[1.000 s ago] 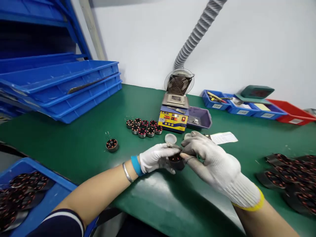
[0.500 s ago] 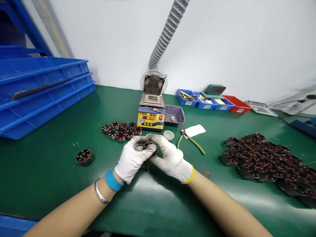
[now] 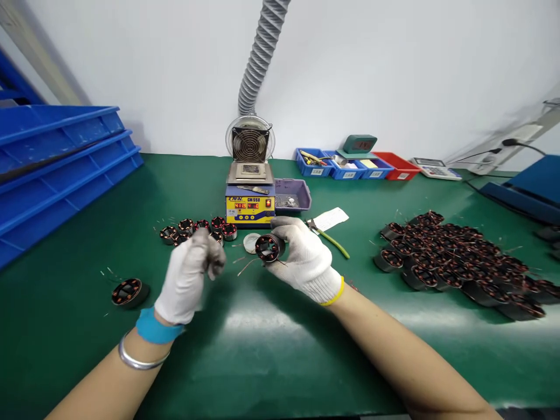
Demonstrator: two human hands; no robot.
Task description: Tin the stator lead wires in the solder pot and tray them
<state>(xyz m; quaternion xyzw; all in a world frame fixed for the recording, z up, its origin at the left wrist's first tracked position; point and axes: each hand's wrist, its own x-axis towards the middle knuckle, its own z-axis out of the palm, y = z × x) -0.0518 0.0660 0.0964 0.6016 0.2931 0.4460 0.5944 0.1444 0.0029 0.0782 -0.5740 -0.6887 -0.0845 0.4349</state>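
My right hand (image 3: 301,256), in a white glove, grips a motor stator (image 3: 270,248) by its outer rim, fingers above and thumb below. The stator is tilted so its open ring and copper windings face me, and loose wire ends stick out to its left. My left hand (image 3: 190,271), also gloved, is apart from it on the left with curled fingers, slightly blurred; nothing shows in it. Behind that hand stands a group of small stators (image 3: 202,227), partly covered by it. One larger stator (image 3: 129,293) sits alone at the left.
A yellow-and-blue solder pot (image 3: 250,204) stands at the back beside a purple tray (image 3: 301,192). A small round dish (image 3: 251,243) and green-handled cutters (image 3: 332,243) lie nearby. Many stators (image 3: 455,256) crowd the right. Stacked blue crates (image 3: 65,169) fill the left; small bins (image 3: 315,170) line the wall.
My left hand has let go of the stator and moved left. My right hand keeps hold of it, now tilted with its opening toward me. The camera view has shifted right.
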